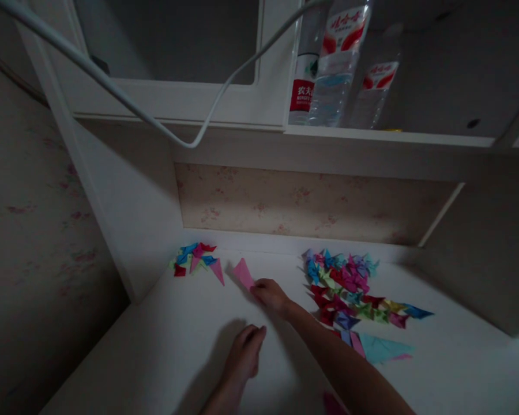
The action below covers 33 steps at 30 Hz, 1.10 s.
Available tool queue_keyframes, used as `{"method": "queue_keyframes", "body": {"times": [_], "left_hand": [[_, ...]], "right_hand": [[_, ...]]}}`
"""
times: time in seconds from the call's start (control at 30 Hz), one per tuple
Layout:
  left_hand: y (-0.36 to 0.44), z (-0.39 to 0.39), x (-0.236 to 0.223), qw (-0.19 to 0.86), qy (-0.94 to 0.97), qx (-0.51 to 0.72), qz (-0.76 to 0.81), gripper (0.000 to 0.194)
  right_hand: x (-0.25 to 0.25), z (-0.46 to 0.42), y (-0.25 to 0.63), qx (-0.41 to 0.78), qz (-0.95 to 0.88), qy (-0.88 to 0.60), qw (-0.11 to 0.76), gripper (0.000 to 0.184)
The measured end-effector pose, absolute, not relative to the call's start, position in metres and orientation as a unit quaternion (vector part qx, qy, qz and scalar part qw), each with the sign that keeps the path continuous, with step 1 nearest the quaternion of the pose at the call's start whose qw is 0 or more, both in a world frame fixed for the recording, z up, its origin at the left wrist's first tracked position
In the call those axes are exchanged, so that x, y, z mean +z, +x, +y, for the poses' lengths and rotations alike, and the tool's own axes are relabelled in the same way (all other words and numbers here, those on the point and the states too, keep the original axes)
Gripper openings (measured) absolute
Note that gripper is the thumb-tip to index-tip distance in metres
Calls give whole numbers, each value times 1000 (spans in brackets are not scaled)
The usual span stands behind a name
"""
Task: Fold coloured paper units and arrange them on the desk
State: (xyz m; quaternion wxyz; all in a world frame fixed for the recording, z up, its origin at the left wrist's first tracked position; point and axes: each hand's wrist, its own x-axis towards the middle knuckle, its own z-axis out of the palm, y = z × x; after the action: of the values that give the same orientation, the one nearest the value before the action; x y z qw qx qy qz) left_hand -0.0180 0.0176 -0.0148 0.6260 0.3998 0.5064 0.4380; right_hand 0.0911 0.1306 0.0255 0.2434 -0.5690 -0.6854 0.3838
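Note:
My right hand (271, 294) reaches over the white desk and pinches the near end of a folded pink origami paper (243, 273). The paper's wider end points away from me, toward the back of the desk. Nearer to me and slightly left, my left hand (244, 349) hovers above the desktop with its fingers curled in; nothing shows in them. A small pile of folded colored papers (198, 253) lies left of the pink paper. To the right of my right hand spreads a larger group of folded paper pieces (341, 276), in red, pink, blue, green and purple.
A flat light-blue paper piece (383, 348) lies beside my right forearm. Part of a dark pink paper (334, 403) shows at the bottom edge. Plastic bottles (335, 86) stand on the shelf above, and a white cable (194, 141) hangs in front of the cabinet.

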Motion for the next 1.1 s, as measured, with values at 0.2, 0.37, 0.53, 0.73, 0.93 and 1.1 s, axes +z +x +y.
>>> {"method": "queue_keyframes", "body": {"times": [0.2, 0.37, 0.53, 0.73, 0.93, 1.1], "left_hand": [[-19, 6, 5, 638, 395, 449, 484, 37], [-18, 2, 9, 660, 437, 429, 435, 54], [-20, 1, 5, 686, 443, 390, 425, 70], [-21, -6, 2, 618, 511, 401, 443, 36], [-18, -7, 7, 597, 544, 376, 453, 41], [-15, -8, 10, 604, 526, 382, 461, 44]], "right_hand": [[38, 45, 137, 424, -673, -523, 306, 28], [36, -9, 166, 202, -744, -517, 372, 25], [13, -34, 190, 63, -779, -503, 368, 36], [9, -43, 197, 152, -757, -481, 417, 46], [18, -45, 195, 306, -621, -553, 464, 26], [8, -41, 198, 426, -553, -559, 447, 32]]}}
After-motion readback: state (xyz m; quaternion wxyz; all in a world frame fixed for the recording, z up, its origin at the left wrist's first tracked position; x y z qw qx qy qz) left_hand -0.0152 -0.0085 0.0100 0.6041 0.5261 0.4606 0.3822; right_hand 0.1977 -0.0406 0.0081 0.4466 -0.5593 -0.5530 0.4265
